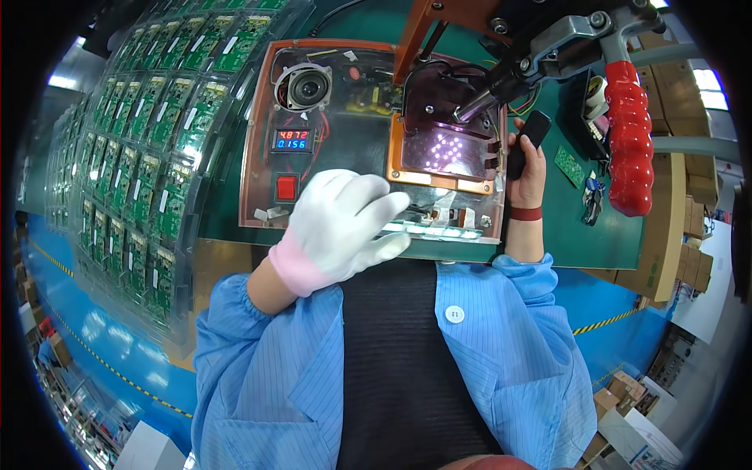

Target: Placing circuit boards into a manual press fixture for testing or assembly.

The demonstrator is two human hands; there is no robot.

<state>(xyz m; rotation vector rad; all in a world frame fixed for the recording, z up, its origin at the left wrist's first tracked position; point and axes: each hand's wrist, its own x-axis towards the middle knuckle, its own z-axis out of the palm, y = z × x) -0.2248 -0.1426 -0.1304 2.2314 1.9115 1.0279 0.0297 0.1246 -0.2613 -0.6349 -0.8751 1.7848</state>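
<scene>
My left hand (345,223), in a white glove with a pink cuff, is at the front edge of a clear-topped test box (352,157). Its fingers are bent, with thumb and forefinger apart and no held thing visible between them. By its fingertips runs a bright strip (439,232) along the box's front. My bare right hand (529,168), a red band at its wrist, is closed round a slim black handheld device (536,129) beside the box's right side. Between the hands, an orange-framed fixture (442,184) holds a plate (446,153) showing a cluster of pinkish-white lights.
Stacked clear trays (168,117) of green circuit boards rise at left. The box carries a round speaker (304,86), a lit meter (293,141) and a red switch (287,187). A toggle clamp's red handle (628,141) overhangs the right. A loose green board (569,166) lies beyond.
</scene>
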